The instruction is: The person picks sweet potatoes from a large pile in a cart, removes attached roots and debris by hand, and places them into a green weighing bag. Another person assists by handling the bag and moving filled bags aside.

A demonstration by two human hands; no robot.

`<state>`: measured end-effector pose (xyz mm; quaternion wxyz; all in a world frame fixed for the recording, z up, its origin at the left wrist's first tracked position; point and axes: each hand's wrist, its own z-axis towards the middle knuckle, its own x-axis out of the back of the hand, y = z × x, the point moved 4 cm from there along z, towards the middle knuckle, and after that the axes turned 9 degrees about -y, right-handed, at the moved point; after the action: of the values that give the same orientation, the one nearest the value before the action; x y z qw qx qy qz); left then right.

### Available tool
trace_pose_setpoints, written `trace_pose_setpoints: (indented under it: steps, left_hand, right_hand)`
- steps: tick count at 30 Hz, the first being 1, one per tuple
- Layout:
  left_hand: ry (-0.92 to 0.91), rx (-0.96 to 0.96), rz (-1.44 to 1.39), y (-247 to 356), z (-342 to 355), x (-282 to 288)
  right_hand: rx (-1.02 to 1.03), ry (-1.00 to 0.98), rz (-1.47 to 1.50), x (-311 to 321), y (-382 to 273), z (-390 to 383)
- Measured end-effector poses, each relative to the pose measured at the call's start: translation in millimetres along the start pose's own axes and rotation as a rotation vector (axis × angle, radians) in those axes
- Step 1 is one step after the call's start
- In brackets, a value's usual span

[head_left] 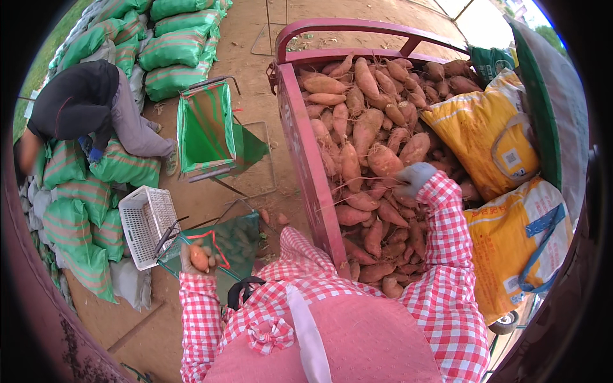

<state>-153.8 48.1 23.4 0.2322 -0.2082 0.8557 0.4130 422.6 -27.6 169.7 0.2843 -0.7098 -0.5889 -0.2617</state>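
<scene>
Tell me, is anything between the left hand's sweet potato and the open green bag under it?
Nothing visible. The left hand holds the sweet potato right at the mouth of the green bag, which is open on its frame. The white basket stands off to the side.

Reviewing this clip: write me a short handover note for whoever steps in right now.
Left hand: holds one sweet potato over the open green sack on the ground.
Right hand: gloved, reaching into the pile of sweet potatoes in the red cart.
Done: some are already in the sack.
Left: the cart is still heaped; two lie loose on the ground.
</scene>
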Motion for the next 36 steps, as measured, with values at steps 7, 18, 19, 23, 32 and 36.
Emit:
trace_pose_setpoints:
  steps: [7, 18, 19, 23, 32, 36]
  left_hand:
    - [0.719, -0.008, 0.389, -14.3, -9.1, 116.8]
    - [-0.175, 0.142, 0.325, -20.3, 5.1, -71.7]
    - [-0.225, 0.157, 0.332, -20.2, 6.4, -88.4]
    - [-0.483, 0.241, 0.327, -33.6, 24.3, -159.8]
    - [-0.582, 0.553, 0.307, -110.3, 40.1, -245.9]
    - [-0.765, 0.568, -0.001, -119.2, 27.2, -268.2]
  right_hand:
    - [0.062, 0.546, 0.285, 34.9, -24.2, 69.0]
    - [-0.405, 0.702, 0.747, 12.1, -21.8, 173.8]
    - [-0.257, 0.785, 0.898, 8.3, -21.7, 164.5]
    - [-0.011, 1.008, 1.027, -31.0, -45.5, 117.0]
    - [0.148, 1.158, 1.521, -71.6, -95.4, 24.8]
    - [0.519, 0.518, 2.093, -85.7, -157.4, 20.5]
